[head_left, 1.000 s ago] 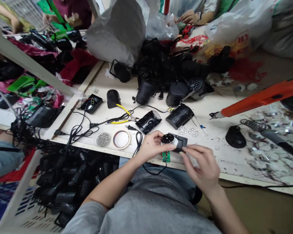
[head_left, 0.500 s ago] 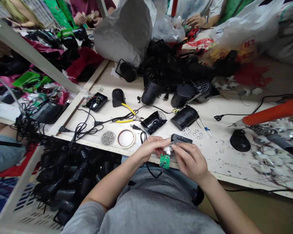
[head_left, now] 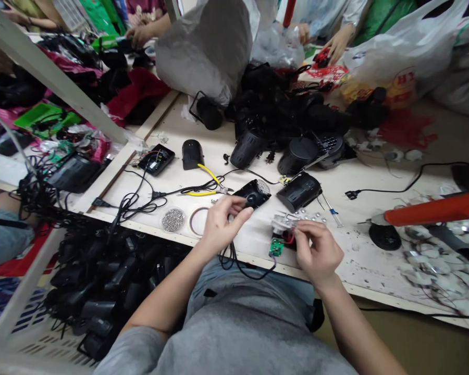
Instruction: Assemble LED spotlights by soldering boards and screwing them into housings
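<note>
Circuit board [head_left: 276,247], green, sits just below the right fingers, near the tabletop [head_left: 359,260] front edge. Can't tell if it hangs or rests. Right hand [head_left: 320,250]: fingers pinching a silver piece [head_left: 283,221] by its right end; that end is covered, outline blurry. Something red and dark tucked behind the board, too small to make out.

Left hand [head_left: 222,221]: thumb and index apart, other fingers curled out of sight. Can't tell if they hold anything, or touch the black shell [head_left: 258,192] at their tips. Same hand covers the right side of the tape roll [head_left: 191,219]. Cord [head_left: 254,278] loops from below the left fingers to the board; upper end lost behind the hand. Orange tool [head_left: 433,209], well right of the right fingers, cut off by the frame edge.

Vs half a second ago: left hand was on the work with the right, now off it to the left. Board has gone right with the right hand. Tape roll was fully visible then.
</note>
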Demonstrator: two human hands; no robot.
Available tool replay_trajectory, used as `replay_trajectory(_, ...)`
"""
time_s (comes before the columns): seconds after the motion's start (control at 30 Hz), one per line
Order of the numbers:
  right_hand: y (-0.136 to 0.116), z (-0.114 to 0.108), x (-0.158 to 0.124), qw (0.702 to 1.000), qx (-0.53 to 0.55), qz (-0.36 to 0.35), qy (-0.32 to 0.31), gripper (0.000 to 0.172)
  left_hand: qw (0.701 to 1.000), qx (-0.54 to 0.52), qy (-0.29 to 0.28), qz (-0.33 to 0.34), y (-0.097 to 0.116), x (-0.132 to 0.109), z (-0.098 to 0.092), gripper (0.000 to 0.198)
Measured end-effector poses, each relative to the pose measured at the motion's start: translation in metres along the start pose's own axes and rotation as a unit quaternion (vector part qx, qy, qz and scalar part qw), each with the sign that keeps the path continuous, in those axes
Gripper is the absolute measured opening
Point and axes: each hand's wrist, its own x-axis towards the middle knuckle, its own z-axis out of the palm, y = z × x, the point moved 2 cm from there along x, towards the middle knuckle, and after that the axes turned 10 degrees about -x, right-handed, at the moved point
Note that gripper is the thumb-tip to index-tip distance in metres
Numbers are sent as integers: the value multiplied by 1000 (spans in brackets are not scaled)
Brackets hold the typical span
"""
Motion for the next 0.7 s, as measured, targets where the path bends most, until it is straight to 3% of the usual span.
replay_trajectory(0.1,7,16,0,994,49,92,27,13,971,207,26,119,-16,8,-10,74)
replay_trajectory(0.2,4,33,6,968,147,201,-33,26,947,300,-3,118,-33,10,-5,87)
replay_trajectory(0.33,-5,45,16,914,231,311,-123,34,951,267,24,155,-35,-2,6,75)
replay_trajectory(0.53,-5,48,17,912,181,340,-139,40,966,189,60,165,-25,-34,18,72)
replay_trajectory(0.7,-6,52,10,914,152,342,-157,38,967,174,81,165,-27,-43,19,76)
